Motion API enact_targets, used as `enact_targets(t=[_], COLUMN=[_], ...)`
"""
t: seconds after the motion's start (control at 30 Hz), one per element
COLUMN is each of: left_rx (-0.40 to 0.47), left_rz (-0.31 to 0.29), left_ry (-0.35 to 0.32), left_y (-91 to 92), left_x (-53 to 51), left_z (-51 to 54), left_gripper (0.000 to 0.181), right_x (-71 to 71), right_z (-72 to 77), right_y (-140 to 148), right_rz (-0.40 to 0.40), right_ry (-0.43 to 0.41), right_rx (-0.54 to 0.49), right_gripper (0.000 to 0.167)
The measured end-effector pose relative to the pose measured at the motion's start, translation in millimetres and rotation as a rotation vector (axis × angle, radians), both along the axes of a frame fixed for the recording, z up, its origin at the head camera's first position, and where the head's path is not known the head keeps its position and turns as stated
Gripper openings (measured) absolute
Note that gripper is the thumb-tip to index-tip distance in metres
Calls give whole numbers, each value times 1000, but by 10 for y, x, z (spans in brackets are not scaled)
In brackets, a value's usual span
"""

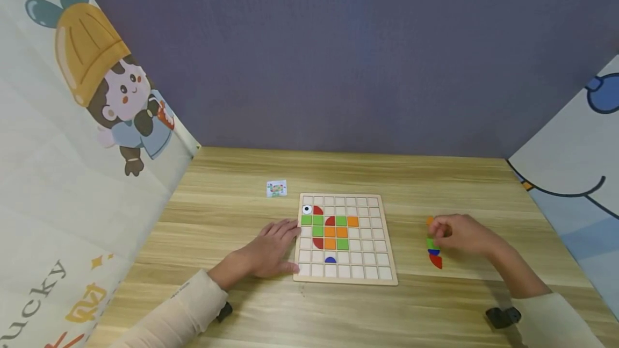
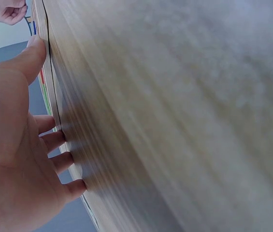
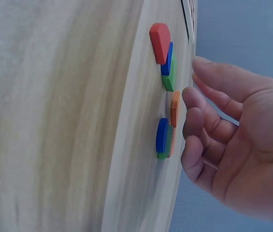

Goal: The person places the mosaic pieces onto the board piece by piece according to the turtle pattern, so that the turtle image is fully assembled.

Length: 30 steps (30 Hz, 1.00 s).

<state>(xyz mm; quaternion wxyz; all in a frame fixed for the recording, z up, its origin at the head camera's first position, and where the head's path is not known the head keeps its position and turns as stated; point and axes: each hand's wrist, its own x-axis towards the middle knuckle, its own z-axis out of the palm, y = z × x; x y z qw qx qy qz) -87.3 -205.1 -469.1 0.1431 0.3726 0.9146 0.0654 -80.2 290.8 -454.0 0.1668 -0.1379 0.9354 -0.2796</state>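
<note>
Wood-grain table (image 1: pixel 348 316) under board (image 1: pixel 369 258), card (image 1: pixel 276 188), loose pieces (image 1: pixel 436 261)

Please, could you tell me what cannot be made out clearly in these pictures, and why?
Card, head view: its print is too small to read.
Loose pieces, head view: some are covered by the right hand.
Whether that hand holds a piece, right wrist view: its own curled fingers hide this.
Board, right wrist view: mostly cut off by the top edge.
Layout on the board, left wrist view: seen nearly edge-on, partly behind the left hand.
</note>
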Motion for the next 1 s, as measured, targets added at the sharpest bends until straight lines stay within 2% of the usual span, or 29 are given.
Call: enact_targets(t=[0.33,0.57,1.0], left_rx=[-4,-1,-11], left_rz=[-7,-6,-5], left_ry=[10,14,17], left_y=[4,-2,-2], left_x=[2,3,-4], left_z=[7,-9,-9], left_gripper=[90,91,92], right_x=[7,0,0], right_z=[-52,-41,-55], right_y=[14,-19,-39], right_rz=[40,-8,-16], right_ry=[4,10,39], right_rx=[27,72,96], right_gripper=[17,14,18])
